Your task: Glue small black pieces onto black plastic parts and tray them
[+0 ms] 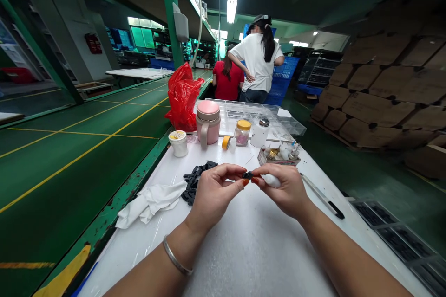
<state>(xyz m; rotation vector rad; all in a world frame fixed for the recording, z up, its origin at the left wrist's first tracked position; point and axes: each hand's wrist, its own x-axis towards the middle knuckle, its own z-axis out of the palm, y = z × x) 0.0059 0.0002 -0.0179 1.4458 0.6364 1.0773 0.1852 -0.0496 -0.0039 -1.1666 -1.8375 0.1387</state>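
Small black part point(247, 175) is pinched between the fingertips of the left hand point(214, 192) and right hand point(289, 191). Left of the grip lie a crumpled white cloth point(149, 202) and a pile of black parts point(194, 181). The right hand also clasps a white piece point(271, 180), and a black-tipped tool point(322, 199) lies to its right.

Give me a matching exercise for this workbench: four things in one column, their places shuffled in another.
Things
1. pink lidded plastic mug
2. crumpled white cloth
3. tiny black plastic part
4. red plastic bag
Places
A. pinched between left hand and right hand
B. left edge of white table, beside heap of black plastic pieces
C. farthest back, near green steel post
D. next to small white tub with yellow label
Pairs: 1-D, 2-B, 3-A, 4-C
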